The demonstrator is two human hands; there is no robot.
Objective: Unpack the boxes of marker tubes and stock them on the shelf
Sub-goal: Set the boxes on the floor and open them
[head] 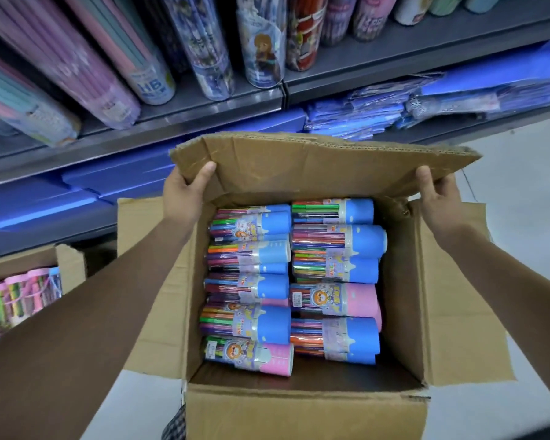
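- Stood open on the pale floor point(521, 173), just before the shelf point(204, 122): a cardboard box point(299, 414), side flaps folded out left and right.
- Lay inside in two columns, on their sides: marker tubes point(248, 281), mostly blue-capped, three pink-capped, caps pointing right.
- Gripped the far flap point(315, 160) at its left corner with the left hand point(185, 198), thumb on the inner face, other fingers behind the card and out of sight.
- Gripped the same flap at its right corner with the right hand point(435, 198), thumb on top, fingers curled under the edge.
- Held that flap raised and tilted back toward the shelf, hiding part of the lower tier behind it.
- Stood on the upper tier: tall pencil tubs point(261, 49), leaning, tops cut off by the frame.
- Lay on the lower tier: blue bins point(115, 182) at left, blue plastic packets point(378, 112) at right, print too blurred to read.
- Sat at far left, on the floor below the shelf: a second box point(67, 262) with pink and blue tubes, half hidden by the left forearm and cut by the edge.
- Could not make out the depth of tubes beneath the top layer.
- Showed at the bottom edge beside the box: a scrap of checked cloth point(173, 427), not identifiable.
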